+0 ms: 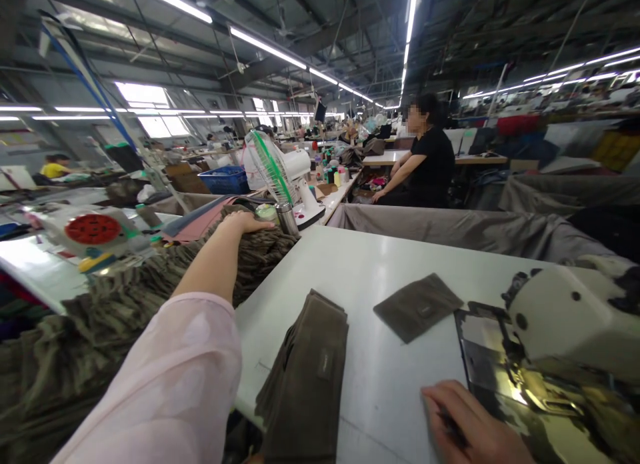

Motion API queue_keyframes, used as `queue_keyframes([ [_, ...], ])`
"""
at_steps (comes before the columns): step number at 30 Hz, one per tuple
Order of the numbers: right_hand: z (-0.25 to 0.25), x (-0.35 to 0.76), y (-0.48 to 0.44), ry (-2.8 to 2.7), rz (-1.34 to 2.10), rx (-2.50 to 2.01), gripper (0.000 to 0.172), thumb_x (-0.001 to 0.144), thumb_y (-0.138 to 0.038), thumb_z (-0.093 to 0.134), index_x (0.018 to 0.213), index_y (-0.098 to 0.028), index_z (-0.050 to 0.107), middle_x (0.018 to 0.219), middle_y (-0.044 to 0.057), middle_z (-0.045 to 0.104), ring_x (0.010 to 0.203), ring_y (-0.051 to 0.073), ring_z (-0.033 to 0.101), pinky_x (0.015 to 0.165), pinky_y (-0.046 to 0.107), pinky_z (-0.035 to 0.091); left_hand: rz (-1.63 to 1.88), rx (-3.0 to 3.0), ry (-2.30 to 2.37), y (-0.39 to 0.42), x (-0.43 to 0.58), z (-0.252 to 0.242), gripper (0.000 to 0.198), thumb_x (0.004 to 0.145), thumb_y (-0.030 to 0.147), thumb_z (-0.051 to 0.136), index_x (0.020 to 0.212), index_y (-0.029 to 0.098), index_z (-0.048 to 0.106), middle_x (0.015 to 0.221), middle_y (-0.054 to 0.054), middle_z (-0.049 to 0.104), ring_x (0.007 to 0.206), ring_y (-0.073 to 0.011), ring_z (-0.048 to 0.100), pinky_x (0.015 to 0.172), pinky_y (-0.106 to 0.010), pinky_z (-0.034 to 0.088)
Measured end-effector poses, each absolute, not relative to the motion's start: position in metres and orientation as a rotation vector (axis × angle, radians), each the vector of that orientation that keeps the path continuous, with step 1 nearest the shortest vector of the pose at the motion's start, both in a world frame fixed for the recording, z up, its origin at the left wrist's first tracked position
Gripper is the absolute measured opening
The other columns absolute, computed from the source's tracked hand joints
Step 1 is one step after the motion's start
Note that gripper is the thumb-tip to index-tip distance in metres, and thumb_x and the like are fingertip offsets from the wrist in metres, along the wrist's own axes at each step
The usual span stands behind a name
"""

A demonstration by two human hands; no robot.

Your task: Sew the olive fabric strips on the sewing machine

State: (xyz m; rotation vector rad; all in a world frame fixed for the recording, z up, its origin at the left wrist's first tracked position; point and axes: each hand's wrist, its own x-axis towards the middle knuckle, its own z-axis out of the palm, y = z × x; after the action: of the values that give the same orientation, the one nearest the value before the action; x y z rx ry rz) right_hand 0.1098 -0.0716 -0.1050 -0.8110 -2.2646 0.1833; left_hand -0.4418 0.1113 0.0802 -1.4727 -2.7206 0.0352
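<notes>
Olive-brown fabric [150, 304], heaped in a ruffled pile, lies beyond the left edge of the white sewing table [385, 271]. Left hand [245, 223], forearm extending from a pale pink sleeve [170, 377], rests palm down on top of the heap, fingers extended: released, no clench observed. Right hand [470, 424] lies at the near right edge of the table, fingers curled around a dark narrow object [453, 427], too blurred to identify; firmness of grip cannot be determined. Stack of brown fabric pieces [305, 377] sits at the near edge, hanging over it, with a small label [325, 365] on the top piece. Single brown fabric piece [417, 307] lies flat to the right of the stack, apart from it and touching neither hand. Sewing machine head [565, 317] occupies the right corner, just beyond the right hand. White desk fan [275, 171] stands past the far left corner. Further off, a co-worker in black [430, 164] sits at another table, facing left.
</notes>
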Motion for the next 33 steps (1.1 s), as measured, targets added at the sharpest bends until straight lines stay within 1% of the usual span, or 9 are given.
queue_keyframes([
  [7, -0.107, 0.100, -0.086, -2.155, 0.226, -0.960, 0.023, 0.100, -0.026, 0.043, 0.100, -0.023, 0.066, 0.088, 0.003, 0.070, 0.069, 0.011, 0.069, 0.059, 0.016, 0.053, -0.144, -1.501, -2.568, 0.103, -0.392, 0.102, 0.074, 0.080, 0.069, 0.056, 0.115, 0.006, 0.072, 0.135, -0.027, 0.061, 0.135, -0.0496, 0.044, 0.115, -0.054, 0.029],
  [11, -0.107, 0.099, -0.087, -2.125, 0.160, -0.945, 0.027, 0.102, -0.030, 0.040, 0.099, -0.023, 0.066, 0.088, 0.003, 0.071, 0.069, 0.012, 0.069, 0.059, 0.017, 0.053, -0.297, -1.619, -2.474, 0.066, -0.331, 0.099, 0.063, 0.089, 0.069, 0.043, 0.109, 0.016, 0.073, 0.124, -0.021, 0.069, 0.127, -0.0415, 0.055, 0.104, -0.047, 0.041],
  [14, -0.107, 0.101, -0.089, -2.097, 0.104, -0.931, 0.031, 0.103, -0.034, 0.038, 0.098, -0.024, 0.067, 0.089, 0.002, 0.072, 0.068, 0.012, 0.070, 0.057, 0.018, 0.052, -0.321, -1.827, -2.487, 0.003, -0.284, 0.071, 0.062, 0.076, 0.082, 0.053, 0.087, 0.025, 0.076, 0.094, -0.014, 0.077, 0.098, -0.0351, 0.070, 0.085, -0.039, 0.050],
  [17, -0.107, 0.104, -0.093, -2.119, 0.069, -0.924, 0.031, 0.104, -0.037, 0.038, 0.102, -0.023, 0.066, 0.094, 0.003, 0.073, 0.073, 0.013, 0.072, 0.057, 0.019, 0.052, -0.237, -1.964, -2.551, -0.071, -0.247, 0.035, 0.074, 0.053, 0.092, 0.064, 0.086, 0.026, 0.075, 0.083, -0.018, 0.075, 0.088, -0.0406, 0.071, 0.080, -0.045, 0.049],
  [20, -0.103, 0.106, -0.099, -2.148, 0.037, -0.932, 0.031, 0.104, -0.038, 0.040, 0.103, -0.021, 0.066, 0.097, 0.005, 0.073, 0.076, 0.014, 0.072, 0.058, 0.021, 0.051, -0.188, -2.014, -2.643, -0.124, -0.221, 0.010, 0.080, 0.056, 0.094, 0.059, 0.090, 0.023, 0.074, 0.093, -0.025, 0.073, 0.094, -0.0472, 0.068, 0.081, -0.051, 0.047],
  [23, -0.094, 0.104, -0.104, -2.180, 0.034, -0.928, 0.028, 0.102, -0.033, 0.042, 0.102, -0.019, 0.066, 0.096, 0.005, 0.073, 0.076, 0.015, 0.071, 0.063, 0.022, 0.050, -0.344, -1.933, -2.744, -0.140, -0.210, -0.001, 0.072, 0.059, 0.085, 0.067, 0.092, 0.021, 0.071, 0.111, -0.027, 0.069, 0.110, -0.0489, 0.063, 0.087, -0.051, 0.046],
  [25, -0.088, 0.103, -0.107, -2.191, 0.057, -0.928, 0.027, 0.101, -0.029, 0.043, 0.099, -0.018, 0.068, 0.094, 0.006, 0.073, 0.076, 0.015, 0.071, 0.063, 0.023, 0.049, -0.442, -1.912, -2.829, -0.138, -0.209, -0.005, 0.067, 0.055, 0.078, 0.074, 0.092, 0.022, 0.068, 0.110, -0.023, 0.070, 0.111, -0.0469, 0.063, 0.086, -0.047, 0.046],
  [28, -0.082, 0.104, -0.109, -2.170, 0.174, -0.976, 0.026, 0.098, -0.029, 0.045, 0.096, -0.018, 0.069, 0.094, 0.006, 0.073, 0.078, 0.017, 0.069, 0.065, 0.024, 0.048, -0.552, -1.950, -2.918, -0.129, -0.213, -0.009, 0.063, 0.050, 0.073, 0.080, 0.086, 0.023, 0.065, 0.098, -0.017, 0.073, 0.097, -0.0418, 0.068, 0.076, -0.042, 0.048],
  [33, -0.075, 0.100, -0.111, -2.093, 0.405, -1.029, 0.027, 0.096, -0.032, 0.047, 0.090, -0.019, 0.071, 0.093, 0.008, 0.074, 0.081, 0.019, 0.069, 0.069, 0.026, 0.050, -0.858, -1.946, -2.876, -0.127, -0.211, -0.009, 0.048, 0.059, 0.057, 0.080, 0.085, 0.023, 0.058, 0.096, -0.012, 0.072, 0.094, -0.0364, 0.068, 0.075, -0.041, 0.050],
])
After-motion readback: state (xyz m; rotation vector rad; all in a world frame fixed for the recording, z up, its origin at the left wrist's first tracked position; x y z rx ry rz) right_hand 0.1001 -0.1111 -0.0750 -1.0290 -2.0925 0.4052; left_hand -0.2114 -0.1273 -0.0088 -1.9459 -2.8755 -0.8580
